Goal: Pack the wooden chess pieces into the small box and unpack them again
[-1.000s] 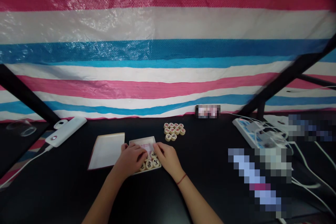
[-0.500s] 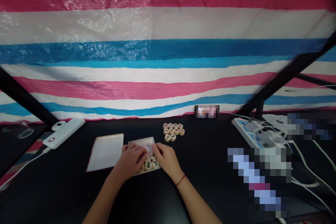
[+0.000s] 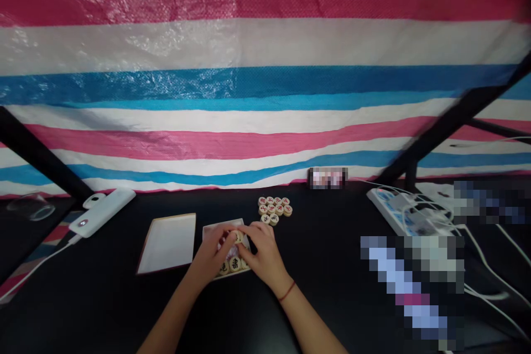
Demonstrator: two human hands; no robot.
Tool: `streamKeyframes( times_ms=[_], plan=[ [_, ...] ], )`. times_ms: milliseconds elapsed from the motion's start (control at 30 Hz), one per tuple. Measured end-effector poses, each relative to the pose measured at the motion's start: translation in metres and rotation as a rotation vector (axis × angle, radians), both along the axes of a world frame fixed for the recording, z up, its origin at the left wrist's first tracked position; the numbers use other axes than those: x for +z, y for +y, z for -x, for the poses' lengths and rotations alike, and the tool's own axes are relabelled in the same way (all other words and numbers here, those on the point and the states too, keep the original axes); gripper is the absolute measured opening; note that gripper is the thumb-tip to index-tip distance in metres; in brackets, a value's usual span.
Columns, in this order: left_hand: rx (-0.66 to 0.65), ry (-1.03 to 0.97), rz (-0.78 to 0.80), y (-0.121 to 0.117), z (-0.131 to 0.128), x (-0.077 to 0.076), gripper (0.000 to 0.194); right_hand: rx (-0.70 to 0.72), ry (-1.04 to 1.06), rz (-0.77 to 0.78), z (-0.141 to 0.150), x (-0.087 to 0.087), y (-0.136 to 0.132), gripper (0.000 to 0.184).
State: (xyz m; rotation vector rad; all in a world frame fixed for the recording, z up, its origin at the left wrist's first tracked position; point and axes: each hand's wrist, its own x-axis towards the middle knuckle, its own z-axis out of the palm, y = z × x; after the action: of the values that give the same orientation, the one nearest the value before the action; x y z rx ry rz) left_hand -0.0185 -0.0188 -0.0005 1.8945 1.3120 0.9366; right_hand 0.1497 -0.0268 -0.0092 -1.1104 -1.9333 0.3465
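Above the white box, a xiangqi piece is raised between my two hands. My left hand is closed, its fingertips on the left side of this piece. My right hand is closed on it from the right, thumb below and index finger above. Lower in the box lies a row of round pieces with black characters; my hands partly cover the box. Beyond the box, several pieces with red characters stand in rows, with two black-marked pieces in front.
The box's lid lies inside up, left of the box. A white power bank with a cable is at the far left. On the right are a power strip with tangled white cables and a blurred-out object. A striped sheet hangs behind.
My right hand has moved from the box's right edge inward over it, meeting my left hand. A piece has come up between their fingers.
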Motion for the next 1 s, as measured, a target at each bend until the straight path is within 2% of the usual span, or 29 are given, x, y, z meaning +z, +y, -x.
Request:
streamKeyframes(
  times_ms=[133,267,333,400,500,600,767,900,1000],
  plan=[
    [0.042,-0.06,0.055,-0.001,-0.002,0.002,0.031,-0.091,0.014,-0.036,-0.005,0.001,0.002,0.025],
    [0.102,-0.088,0.116,0.0,0.002,0.004,0.035,-0.415,0.088,0.035,-0.034,-0.008,0.014,0.021],
    [0.121,-0.089,0.112,0.001,0.004,0.005,0.036,-0.572,0.02,0.123,-0.053,-0.017,0.02,0.024],
    [0.134,-0.07,0.122,0.001,0.005,0.007,0.038,-0.646,-0.096,0.221,-0.069,-0.025,0.023,0.025],
    [0.134,-0.028,0.157,0.001,0.005,0.008,0.041,-0.681,-0.251,0.329,-0.081,-0.033,0.023,0.024],
    [0.11,-0.042,0.193,0.001,0.003,0.004,0.042,-0.705,-0.295,0.372,-0.081,-0.034,0.022,0.028],
    [0.015,-0.123,0.272,0.002,0.001,-0.006,0.046,-0.687,-0.158,0.371,-0.082,-0.034,0.024,0.022],
    [0.017,-0.037,0.196,0.0,-0.001,-0.004,0.045,-0.641,-0.081,0.328,-0.082,-0.033,0.025,0.017],
    [0.02,0.036,0.114,-0.002,-0.002,0.0,0.045,-0.655,-0.025,0.204,-0.07,-0.023,0.021,0.02]
  ],
)
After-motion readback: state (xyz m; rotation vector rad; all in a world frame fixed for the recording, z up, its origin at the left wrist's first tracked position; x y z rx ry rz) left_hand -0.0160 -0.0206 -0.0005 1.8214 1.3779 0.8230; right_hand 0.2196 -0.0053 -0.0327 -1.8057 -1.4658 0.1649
